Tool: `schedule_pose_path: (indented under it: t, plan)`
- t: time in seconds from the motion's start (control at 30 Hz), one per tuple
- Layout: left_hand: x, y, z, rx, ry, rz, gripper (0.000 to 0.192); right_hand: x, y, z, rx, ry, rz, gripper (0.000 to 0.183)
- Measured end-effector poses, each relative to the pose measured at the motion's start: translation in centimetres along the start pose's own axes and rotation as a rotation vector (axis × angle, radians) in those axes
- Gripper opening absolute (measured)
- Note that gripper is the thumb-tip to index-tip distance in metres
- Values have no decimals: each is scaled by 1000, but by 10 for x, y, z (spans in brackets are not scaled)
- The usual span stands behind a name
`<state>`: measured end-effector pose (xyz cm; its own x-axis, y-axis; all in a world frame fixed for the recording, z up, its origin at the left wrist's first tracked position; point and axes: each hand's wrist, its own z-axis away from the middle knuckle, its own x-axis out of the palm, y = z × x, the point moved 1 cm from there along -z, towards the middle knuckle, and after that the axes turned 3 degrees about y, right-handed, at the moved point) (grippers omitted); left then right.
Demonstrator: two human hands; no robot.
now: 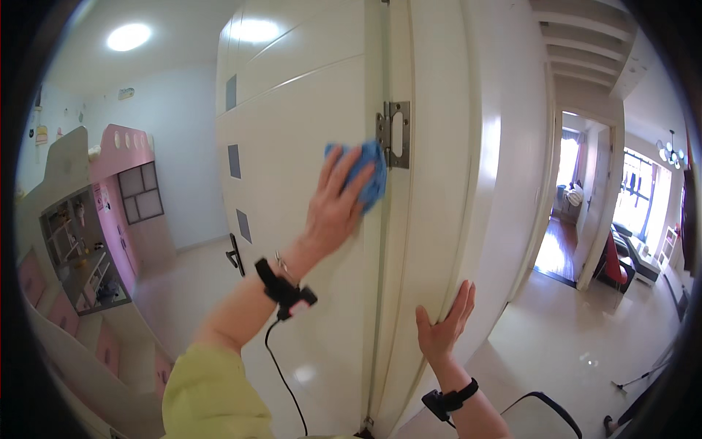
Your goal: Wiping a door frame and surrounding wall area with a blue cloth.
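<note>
My left hand (337,200) presses a blue cloth (370,184) against the white door (307,120), near its hinge-side edge. The cloth is bunched under the fingers and reaches close to a metal hinge (399,134). That hinge joins the door to the white door frame (439,164). Lower down, my right hand (447,326) rests on the frame with its fingers apart and no object in it. A black door handle (236,255) is on the door's far side. Each wrist wears a black strap with a small device.
A pink and white bunk bed with shelves (120,148) stands in the room at left. To the right, a hallway floor (559,351) leads to another doorway, a red chair (614,263) and a sofa. A floor mop (620,386) and a person's foot (607,425) show at lower right.
</note>
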<state>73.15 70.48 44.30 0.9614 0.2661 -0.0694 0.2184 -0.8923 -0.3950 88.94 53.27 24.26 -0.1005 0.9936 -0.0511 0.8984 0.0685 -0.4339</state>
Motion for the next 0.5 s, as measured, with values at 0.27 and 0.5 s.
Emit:
schedule_pose_path:
  t: [0.27, 0.5]
  plan:
    - [19, -24, -107, 9, 243, -202, 34, 6, -3, 0, -15, -15, -24, 95]
    - [17, 20, 3, 65, -35, -132, 43, -2, -6, -2, 20, -12, -16, 97]
